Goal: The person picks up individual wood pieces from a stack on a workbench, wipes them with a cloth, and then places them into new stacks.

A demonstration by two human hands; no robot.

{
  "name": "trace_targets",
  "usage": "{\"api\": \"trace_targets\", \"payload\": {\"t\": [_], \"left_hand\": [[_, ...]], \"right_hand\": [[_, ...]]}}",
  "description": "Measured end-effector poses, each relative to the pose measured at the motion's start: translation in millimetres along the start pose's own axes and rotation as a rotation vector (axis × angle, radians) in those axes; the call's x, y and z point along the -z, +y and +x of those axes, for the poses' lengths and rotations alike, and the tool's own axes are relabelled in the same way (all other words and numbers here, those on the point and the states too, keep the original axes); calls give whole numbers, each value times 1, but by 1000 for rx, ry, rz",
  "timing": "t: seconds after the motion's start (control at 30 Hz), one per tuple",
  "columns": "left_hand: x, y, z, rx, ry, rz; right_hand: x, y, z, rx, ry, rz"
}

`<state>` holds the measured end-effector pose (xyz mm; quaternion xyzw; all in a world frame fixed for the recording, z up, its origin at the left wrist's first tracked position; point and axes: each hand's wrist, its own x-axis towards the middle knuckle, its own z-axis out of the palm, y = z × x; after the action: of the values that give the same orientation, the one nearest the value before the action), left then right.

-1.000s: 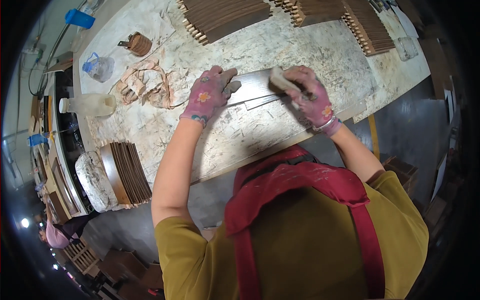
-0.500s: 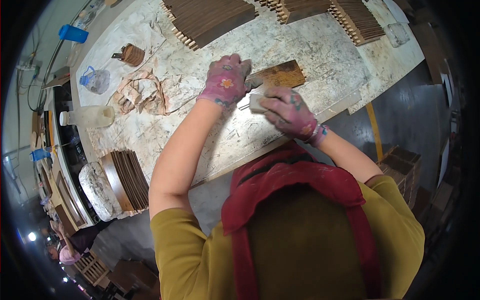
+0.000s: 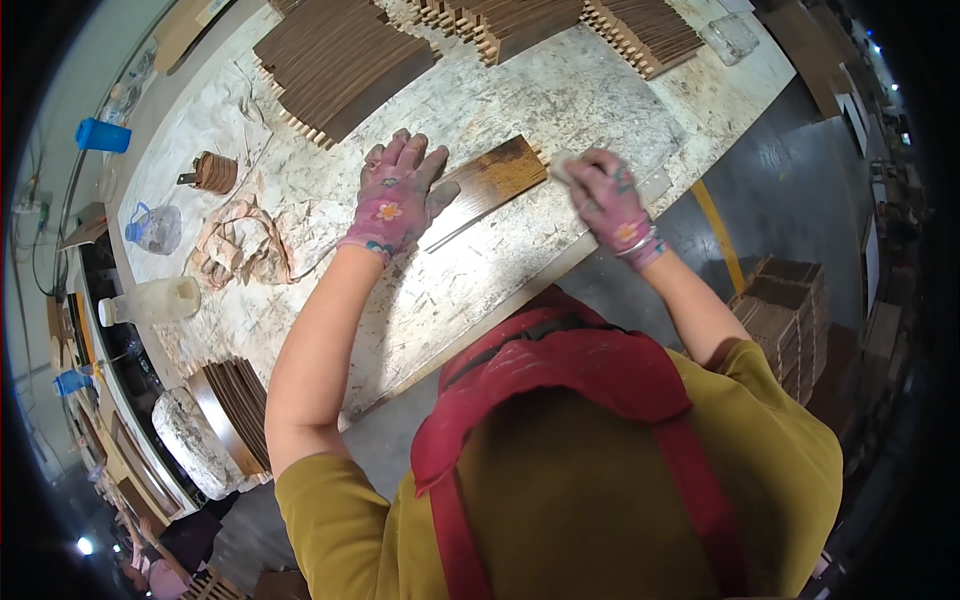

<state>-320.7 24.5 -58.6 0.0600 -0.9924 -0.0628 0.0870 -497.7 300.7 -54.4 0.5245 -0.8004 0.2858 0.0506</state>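
A short brown wooden board [image 3: 497, 182] lies flat on the worktable, its left part glossy with reflected light and its far right end yellowish brown. My left hand [image 3: 396, 195], in a pink flowered glove, rests at the board's left end with fingers spread and the thumb over it. Just beyond the opposite end is my right hand [image 3: 608, 200], gloved the same way. Its fingers close round a small pale block [image 3: 562, 166], partly hidden and blurred, whose exact kind I cannot make out.
Stacks of dark slats with pegged ends [image 3: 345, 65] fill the table's far side. To the left are a crumpled rag [image 3: 243, 245], a brown tin [image 3: 214, 172], a clear jug [image 3: 158, 230] and a cloudy bottle [image 3: 155, 300]. More slats [image 3: 232, 415] stand at the near left.
My right hand has swept the pale block rightward along the board to past its right end. My left hand stays at the left end; the whole view has shifted slightly.
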Motion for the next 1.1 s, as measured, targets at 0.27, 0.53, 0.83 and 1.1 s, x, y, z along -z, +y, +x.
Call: {"api": "trace_targets", "payload": {"t": [0.27, 0.53, 0.83, 1.1], "left_hand": [[36, 57, 9, 60, -315, -167], [69, 46, 32, 271, -490, -579], [19, 67, 6, 154, -110, -152], [-4, 104, -20, -71, 185, -139]], "right_hand": [[19, 5, -7, -255, 119, 376], [42, 0, 9, -319, 137, 567], [12, 4, 34, -414, 74, 758], [8, -11, 65, -237, -71, 470]]}}
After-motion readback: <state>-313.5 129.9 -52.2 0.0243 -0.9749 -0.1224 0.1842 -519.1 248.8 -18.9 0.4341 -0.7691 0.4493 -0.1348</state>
